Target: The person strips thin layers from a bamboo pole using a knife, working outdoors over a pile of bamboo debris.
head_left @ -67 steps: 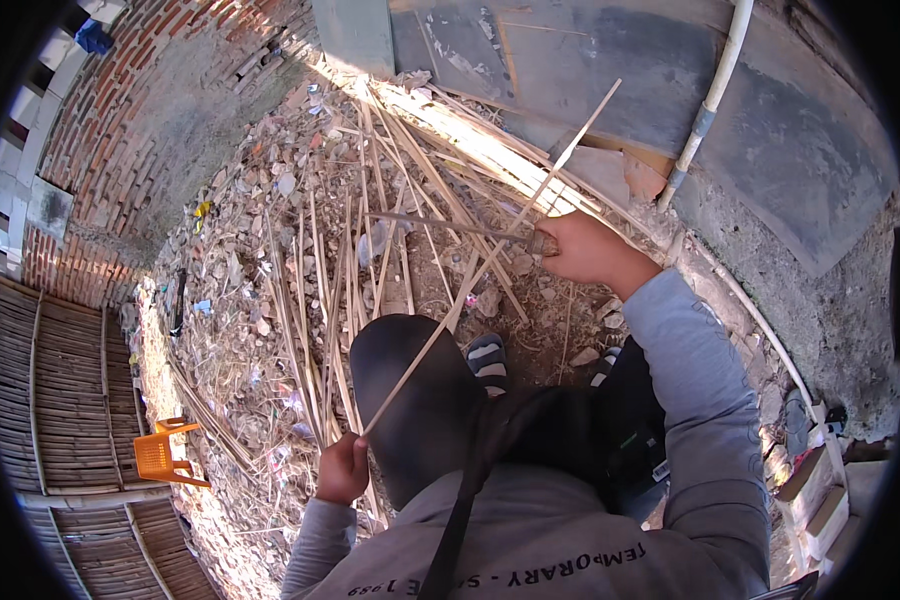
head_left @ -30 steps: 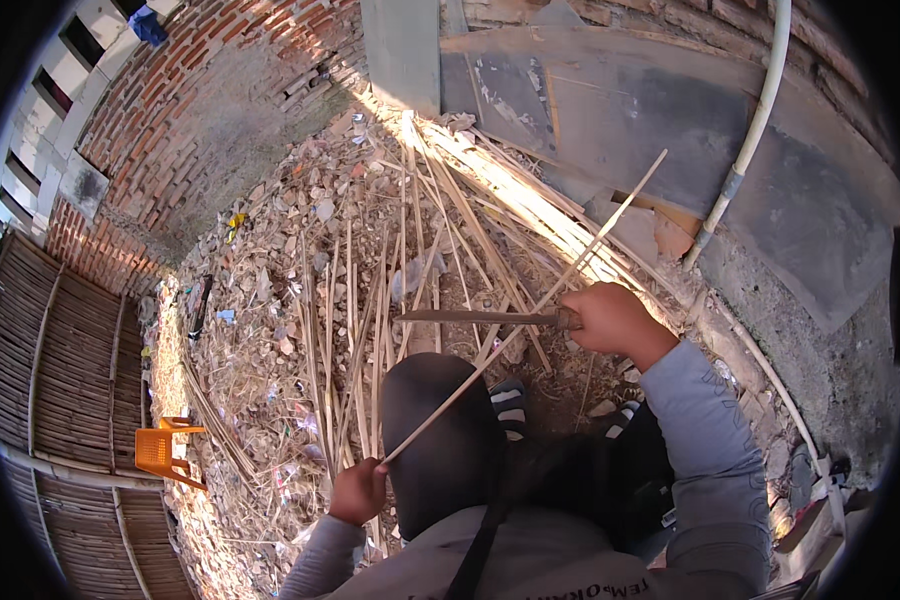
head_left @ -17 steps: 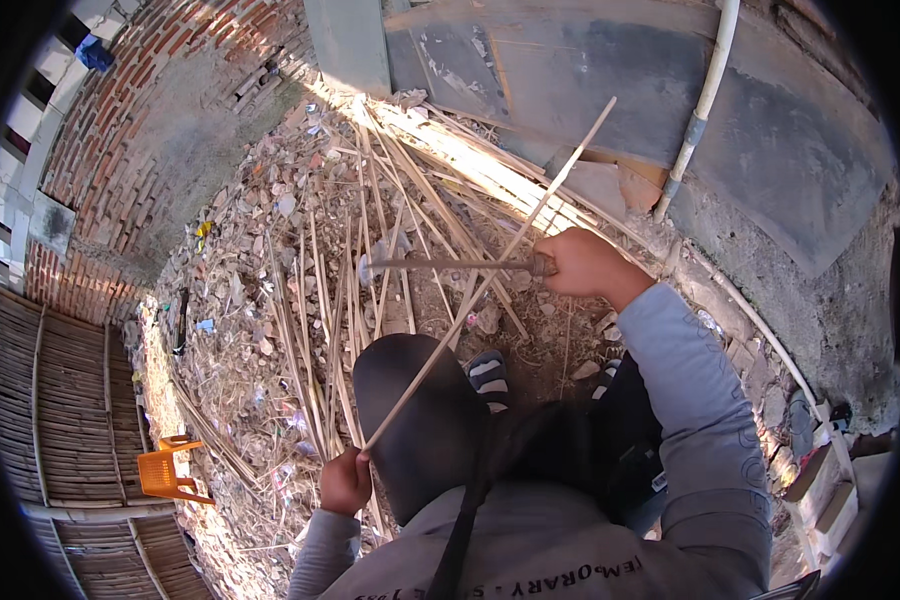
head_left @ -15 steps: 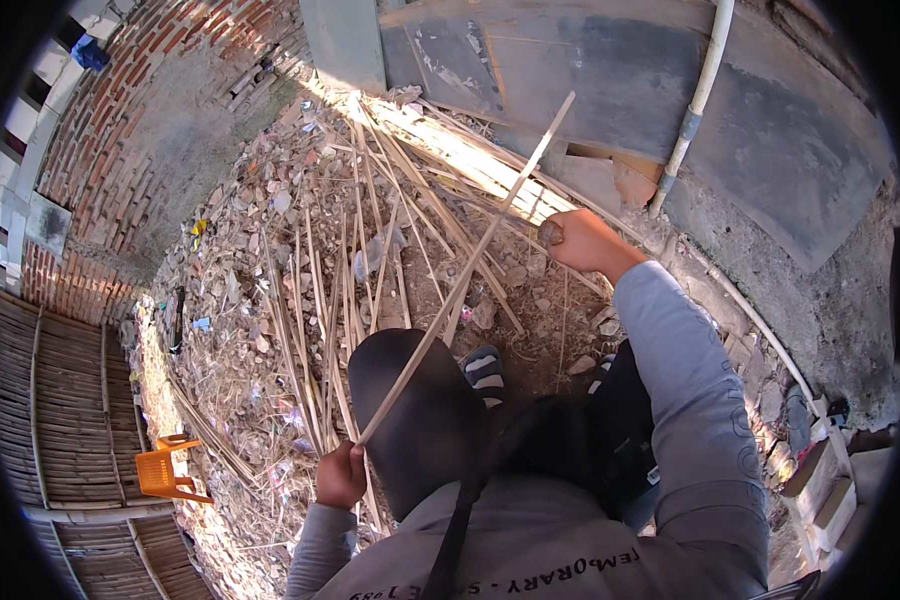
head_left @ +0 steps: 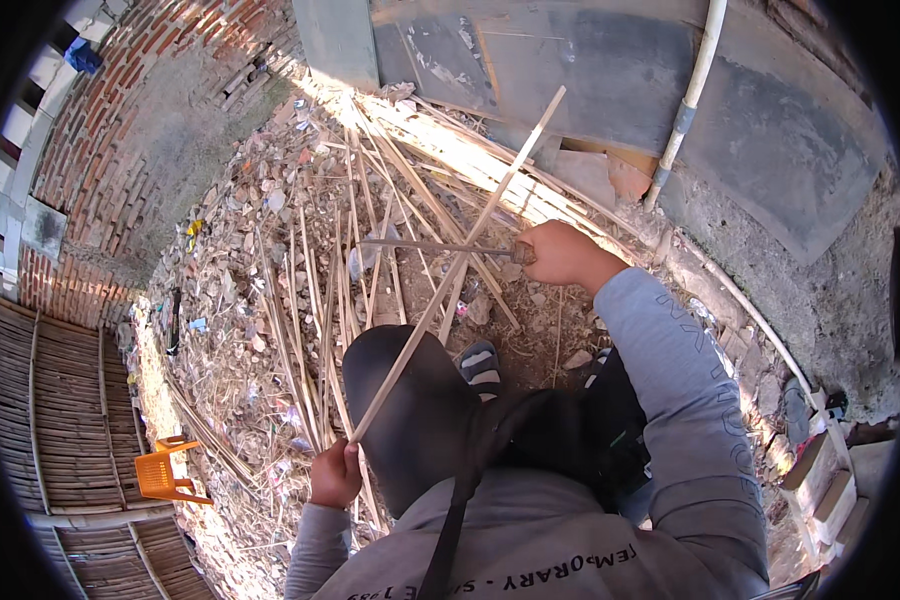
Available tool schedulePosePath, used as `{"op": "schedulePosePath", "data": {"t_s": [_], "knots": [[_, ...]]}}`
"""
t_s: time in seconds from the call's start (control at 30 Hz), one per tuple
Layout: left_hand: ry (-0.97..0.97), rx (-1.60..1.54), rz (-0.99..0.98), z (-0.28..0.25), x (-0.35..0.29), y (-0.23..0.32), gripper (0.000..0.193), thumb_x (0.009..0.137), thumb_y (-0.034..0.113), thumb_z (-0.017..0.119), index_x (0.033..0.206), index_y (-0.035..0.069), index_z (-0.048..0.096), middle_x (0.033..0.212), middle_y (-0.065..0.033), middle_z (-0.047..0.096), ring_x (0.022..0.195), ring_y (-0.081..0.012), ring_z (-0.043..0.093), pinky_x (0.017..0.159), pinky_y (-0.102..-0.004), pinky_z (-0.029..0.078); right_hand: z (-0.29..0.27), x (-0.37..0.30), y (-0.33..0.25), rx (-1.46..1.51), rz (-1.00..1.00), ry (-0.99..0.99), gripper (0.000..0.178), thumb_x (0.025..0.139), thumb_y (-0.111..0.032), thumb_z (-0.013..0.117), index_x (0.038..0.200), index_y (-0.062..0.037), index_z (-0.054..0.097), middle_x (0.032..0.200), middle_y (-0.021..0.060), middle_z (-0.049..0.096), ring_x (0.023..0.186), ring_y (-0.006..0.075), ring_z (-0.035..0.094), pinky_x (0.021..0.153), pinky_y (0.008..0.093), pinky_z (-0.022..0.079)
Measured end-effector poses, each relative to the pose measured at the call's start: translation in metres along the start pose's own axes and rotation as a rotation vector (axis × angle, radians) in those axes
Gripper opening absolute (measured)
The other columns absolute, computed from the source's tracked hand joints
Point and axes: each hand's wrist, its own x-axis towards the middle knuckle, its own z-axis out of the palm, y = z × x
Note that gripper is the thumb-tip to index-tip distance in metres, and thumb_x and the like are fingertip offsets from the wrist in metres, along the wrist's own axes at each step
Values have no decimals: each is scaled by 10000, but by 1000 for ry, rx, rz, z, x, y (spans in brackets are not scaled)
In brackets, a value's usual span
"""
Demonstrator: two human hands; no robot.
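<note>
Pinched in my left hand is the lower end of a long, pale bamboo strip. The strip slants up and away to the right, past a dark rounded cap. My right hand is wrapped round the handle of a long, narrow-bladed knife. Its blade points left and crosses the strip around the middle; whether they touch, I cannot tell. Under them, many loose bamboo strips lie on the ground.
Stones and litter cover the ground. A sandalled foot shows below the strip. An orange plastic chair stands at the left by a slatted bamboo panel. A pipe runs down the grey wall at the right.
My right hand has moved slightly left, and the knife's blade now shows lying across the strip. My left hand keeps its hold on the strip's lower end.
</note>
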Motion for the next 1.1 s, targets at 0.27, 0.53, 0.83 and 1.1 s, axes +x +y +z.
{"op": "schedulePosePath", "data": {"t_s": [0.27, 0.53, 0.83, 1.1], "knots": [[82, -63, 49, 13, -14, -1, 421, 1070, 311, 429, 799, 11, 545, 606, -239, 542, 580, -478, 576, 525, -530, 408, -25, -11, -37, -56, -96, 52, 260, 746, -218, 719, 962, -78, 680, 852, 186, 697, 850, 399, 680, 761, 497, 536], [14, -145, -27, 13, -17, -5, 408, 1059, 300, 467, 801, -4, 557, 627, -247, 571, 592, -483, 582, 538, -519, 430, -25, -14, -41, -6, -116, 65, 246, 757, -234, 698, 956, -91, 679, 801, 192, 676, 802, 405, 669, 719, 516, 523], [-49, 0, -26, 4, -4, -12, 479, 1063, 442, 406, 1116, 36, 654, 822, -254, 676, 839, -474, 666, 770, -536, 522, -20, -15, -35, 325, -193, 219, 474, 840, -434, 809, 1022, -11, 700, 816, 171, 702, 785, 282, 701, 751, 391, 540], [95, -32, 68, 14, -3, -41, 324, 1033, 334, 503, 1073, 56, 663, 790, -215, 685, 771, -446, 668, 692, -531, 518, -6, -12, -34, 517, -269, 84, 678, 858, -383, 821, 1357, 13, 589, 1423, 174, 595, 1223, 240, 608, 1040, 348, 468]]}}
